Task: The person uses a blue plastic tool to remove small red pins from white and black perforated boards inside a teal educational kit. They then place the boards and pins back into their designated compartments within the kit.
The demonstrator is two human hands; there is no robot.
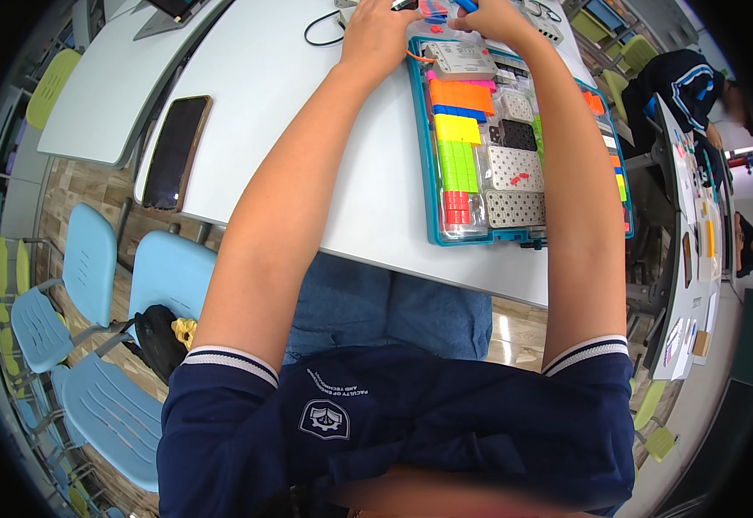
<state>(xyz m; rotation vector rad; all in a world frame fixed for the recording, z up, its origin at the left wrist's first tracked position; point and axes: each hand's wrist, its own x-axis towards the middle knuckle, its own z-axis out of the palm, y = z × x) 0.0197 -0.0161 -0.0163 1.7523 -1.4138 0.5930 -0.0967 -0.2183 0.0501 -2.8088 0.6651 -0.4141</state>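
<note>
Both my arms reach forward over the white table to the upper edge of the view. My left hand (pixel 378 36) is bent, its fingertips by a small black piece (pixel 405 4); the edge cuts them off, so its grip is unclear. My right hand (pixel 490 19) is closed on a slim blue piece (pixel 466 5), only partly in view. Between the hands lie small red and blue parts (pixel 435 12) on something clear. Below them a teal-edged case (pixel 424 155) holds colored blocks (pixel 458 164), perforated grey plates (pixel 515 168) and a grey box-shaped module (pixel 463 60) with an orange wire.
A smartphone (pixel 177 151) lies on the table (pixel 256 112) at the left. A black cable (pixel 320 39) curls near my left hand. Blue chairs (pixel 109 414) stand at the left, one bearing a black bag (pixel 159 337). Another person (pixel 679 86) leans over a table at the right.
</note>
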